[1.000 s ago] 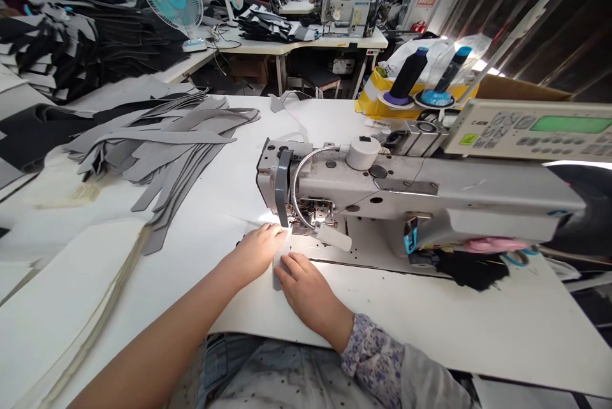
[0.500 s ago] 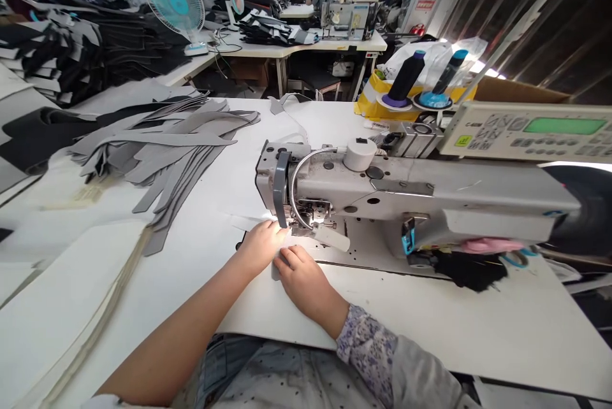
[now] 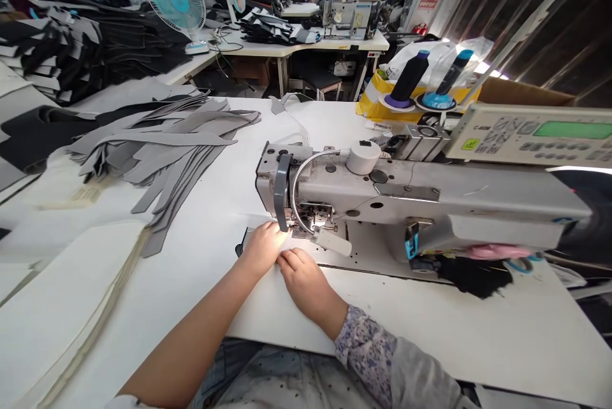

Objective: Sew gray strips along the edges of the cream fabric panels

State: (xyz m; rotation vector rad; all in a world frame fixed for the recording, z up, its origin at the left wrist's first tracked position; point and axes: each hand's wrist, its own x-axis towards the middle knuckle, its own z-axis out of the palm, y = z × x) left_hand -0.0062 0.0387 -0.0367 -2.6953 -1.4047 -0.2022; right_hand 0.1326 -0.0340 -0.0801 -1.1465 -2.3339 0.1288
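Fabric piece [image 3: 282,248] looks soft, light and floppy. Left hand [image 3: 261,246] and right hand [image 3: 303,276] lie flat, pinning its edges before the machine [image 3: 382,189] foot.

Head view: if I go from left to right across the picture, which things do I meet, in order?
Grey strips → left hand → right hand → black thread cone → control panel. The sewing machine is left out: it spans too much of the width.
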